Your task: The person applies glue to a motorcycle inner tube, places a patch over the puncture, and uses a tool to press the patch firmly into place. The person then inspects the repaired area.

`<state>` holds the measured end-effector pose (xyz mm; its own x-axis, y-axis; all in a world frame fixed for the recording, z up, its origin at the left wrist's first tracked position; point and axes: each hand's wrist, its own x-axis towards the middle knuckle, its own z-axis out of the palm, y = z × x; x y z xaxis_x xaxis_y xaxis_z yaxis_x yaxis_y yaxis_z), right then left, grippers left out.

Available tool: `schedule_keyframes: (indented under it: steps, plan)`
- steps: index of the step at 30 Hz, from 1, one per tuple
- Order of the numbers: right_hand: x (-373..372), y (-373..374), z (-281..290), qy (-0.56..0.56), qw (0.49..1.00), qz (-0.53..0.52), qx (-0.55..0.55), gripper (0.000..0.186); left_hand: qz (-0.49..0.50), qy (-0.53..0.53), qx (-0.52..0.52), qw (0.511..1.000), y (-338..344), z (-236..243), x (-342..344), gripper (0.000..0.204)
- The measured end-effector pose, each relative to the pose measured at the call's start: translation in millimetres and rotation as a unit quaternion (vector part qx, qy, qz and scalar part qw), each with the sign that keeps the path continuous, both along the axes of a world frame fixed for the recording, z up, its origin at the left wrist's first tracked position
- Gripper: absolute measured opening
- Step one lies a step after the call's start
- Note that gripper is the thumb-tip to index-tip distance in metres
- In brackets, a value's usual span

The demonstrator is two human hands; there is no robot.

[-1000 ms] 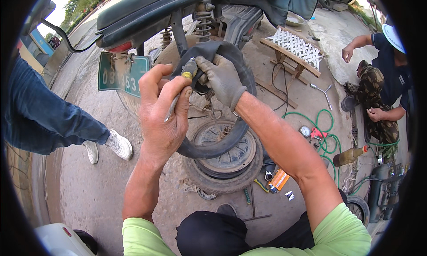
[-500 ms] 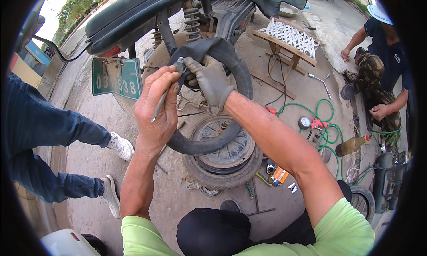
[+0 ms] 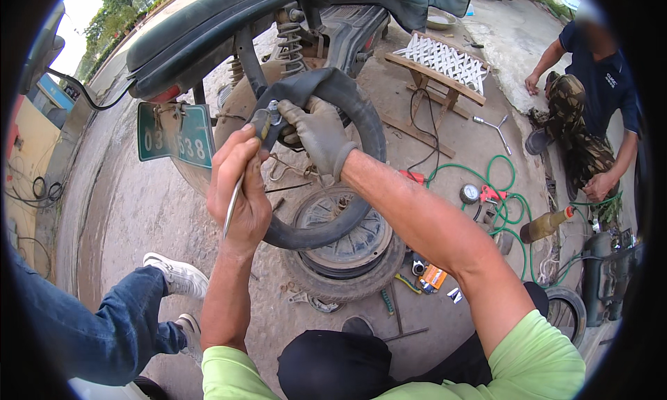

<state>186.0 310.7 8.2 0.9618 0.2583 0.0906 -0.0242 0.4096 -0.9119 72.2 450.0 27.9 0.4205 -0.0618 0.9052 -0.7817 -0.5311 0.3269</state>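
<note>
A black rubber inner tube [image 3: 313,238] hangs upright in front of me, its upper part folded over. My right hand [image 3: 321,142], in a grey-green glove, is closed on the tube beside a silver metal valve fitting [image 3: 274,111]. My bare left hand [image 3: 240,185] is wrapped round a hand tool with a slim silver handle [image 3: 233,204]. The tool's dark head [image 3: 261,123] is close beside the fitting; I cannot tell whether they touch. Below the tube lies a wheel [image 3: 368,237] with its tyre [image 3: 333,285], flat on the ground.
Behind the tube stands a motorbike [image 3: 229,39] with a green plate. To the right are a low wooden stool [image 3: 434,63], a pressure gauge [image 3: 470,193], a green hose [image 3: 511,165], a bottle [image 3: 545,226] and a crouching person [image 3: 601,87]. Another person's leg [image 3: 104,323] is at lower left.
My left hand and the tool have lowered slightly, uncovering more of the valve fitting. The person at the left has shifted their legs lower in view. My right hand keeps its hold on the tube.
</note>
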Motion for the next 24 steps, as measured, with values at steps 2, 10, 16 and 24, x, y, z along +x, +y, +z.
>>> schedule_keyframes:
  steps: [2,10,16,24]
  plan:
    - [-4,5,3,-0.005,1.000,0.004,-0.003,0.025,0.026,0.050,0.006,0.998,10,-3,9,0.023]
    - [-1,-10,-14,-0.056,0.996,0.047,0.042,0.026,0.023,0.065,-0.014,0.997,-1,2,7,0.024]
    - [-3,-7,-16,-0.058,0.996,0.046,0.039,0.026,0.055,0.005,0.081,0.995,-9,19,-14,0.024]
    - [1,-9,-18,-0.106,0.994,0.021,-0.003,0.025,0.033,-0.016,0.104,0.994,-21,22,-34,0.026]
